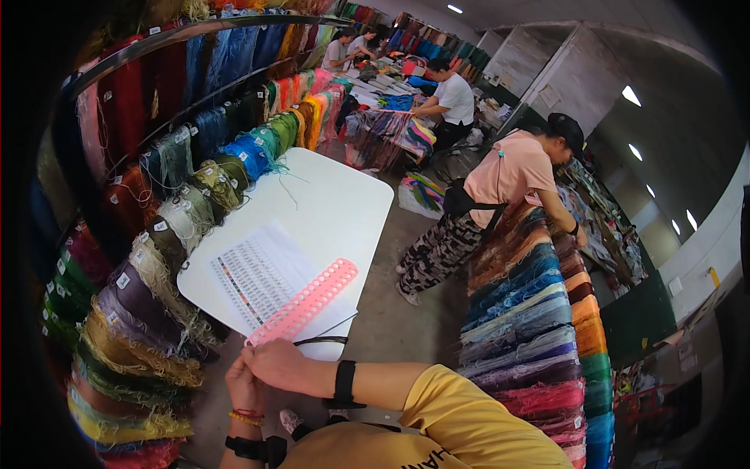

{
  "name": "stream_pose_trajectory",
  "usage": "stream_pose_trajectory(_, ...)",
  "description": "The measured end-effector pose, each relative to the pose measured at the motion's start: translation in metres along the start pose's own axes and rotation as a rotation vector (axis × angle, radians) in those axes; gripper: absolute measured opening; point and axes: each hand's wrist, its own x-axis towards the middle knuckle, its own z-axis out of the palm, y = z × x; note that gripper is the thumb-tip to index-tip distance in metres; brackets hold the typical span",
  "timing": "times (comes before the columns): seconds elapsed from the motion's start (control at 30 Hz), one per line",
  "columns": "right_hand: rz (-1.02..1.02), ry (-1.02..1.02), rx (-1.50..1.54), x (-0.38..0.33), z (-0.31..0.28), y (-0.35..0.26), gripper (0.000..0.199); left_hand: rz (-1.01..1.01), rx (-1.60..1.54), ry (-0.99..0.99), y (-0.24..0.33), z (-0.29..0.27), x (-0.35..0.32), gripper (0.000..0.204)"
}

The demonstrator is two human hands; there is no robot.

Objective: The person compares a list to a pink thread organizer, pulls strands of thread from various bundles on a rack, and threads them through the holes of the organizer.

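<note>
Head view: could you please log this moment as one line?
left hand: near pink perforated strip | right hand: gripping strip end | strip: over printed sheet, white table

Pink holed strip (pixel 305 302): smooth, slightly glossy plastic; chart sheets (pixel 258 277): matt paper; white surface (pixel 328 199): smooth, matt; hanging thread bundles (pixel 148 313): fibrous, frayed.

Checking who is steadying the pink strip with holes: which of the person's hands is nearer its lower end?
Right. The right hand lies just under the lower end of the pink perforated strip, apparently touching it. The left hand sits lower and further left, partly behind the right.
</note>
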Motion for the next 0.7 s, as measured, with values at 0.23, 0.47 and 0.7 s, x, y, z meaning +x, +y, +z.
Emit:
stream_pose_trajectory(0.23,0.109,-0.132,0.138,0.017,0.001,-0.004,0.014,0.076,0.072,0.114,-0.007,-0.017,0.0,0.017)
stream_pose_trajectory(0.47,0.352,-0.259,0.294,0.019,-0.013,0.012,0.023,0.008,0.323,0.119,-0.003,-0.01,0.008,0.014)
stream_pose_trajectory(0.7,0.331,-0.433,0.341,0.014,-0.036,0.045,0.03,-0.169,0.16,0.253,0.005,-0.037,0.005,0.021)
